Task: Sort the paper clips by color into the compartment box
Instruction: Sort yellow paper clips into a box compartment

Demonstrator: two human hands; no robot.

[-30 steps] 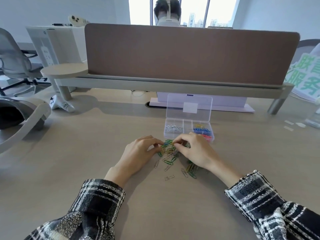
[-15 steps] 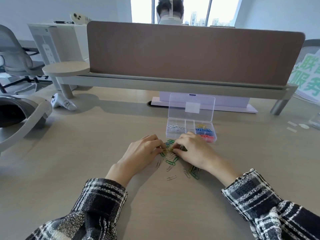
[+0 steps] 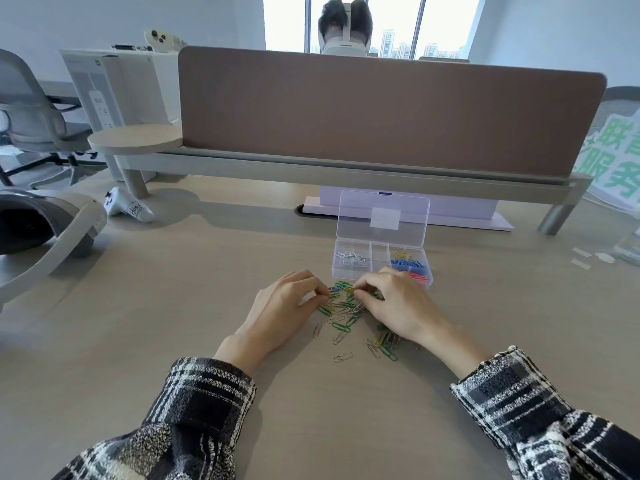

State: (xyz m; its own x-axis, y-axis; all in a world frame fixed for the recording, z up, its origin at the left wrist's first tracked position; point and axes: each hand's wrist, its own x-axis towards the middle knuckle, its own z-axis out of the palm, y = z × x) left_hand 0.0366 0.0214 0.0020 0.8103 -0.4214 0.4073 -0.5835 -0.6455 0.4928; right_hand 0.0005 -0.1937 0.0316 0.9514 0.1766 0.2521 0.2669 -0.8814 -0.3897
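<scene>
Head view: my plaid sleeves point(image 3: 194, 403) lie nearest, then loose paper clips point(image 3: 341, 322) scattered on the desk point(image 3: 138, 306). My left hand point(image 3: 284, 310) curls its fingertips at the pile's left edge; whether they grip anything I cannot tell. My right hand point(image 3: 394, 303) pinches a yellow clip point(image 3: 349, 289). Just beyond sits the open compartment box point(image 3: 379, 252), holding silver, yellow, blue and red clips

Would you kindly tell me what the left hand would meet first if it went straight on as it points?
The left hand points up-right into the loose paper clips, so it meets those at once; beyond them, probably the compartment box, though depth is unclear.
</scene>
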